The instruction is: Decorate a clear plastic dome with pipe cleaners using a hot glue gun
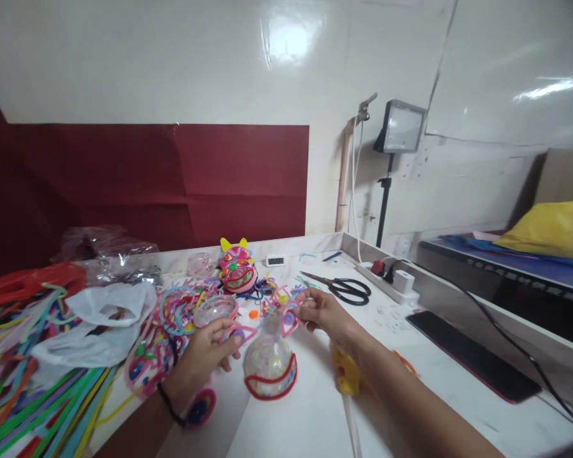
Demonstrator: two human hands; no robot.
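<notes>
Far wall glossy white, bright glare top middle, another streak upper right. Creased dark red sheet covers lower left. Tap right of it, then square lamp on black stand. Near: white table, raised rim far and right.

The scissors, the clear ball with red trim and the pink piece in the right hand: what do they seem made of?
Scissors: probably metal blades, grey with dull sheen; smooth black handles, perhaps plastic.
Clear ball: likely smooth plastic, being see-through and shiny; glass is possible.
Pink piece: apparently fuzzy pipe cleaner, from its bent, soft strips, though blur leaves this open.
</notes>
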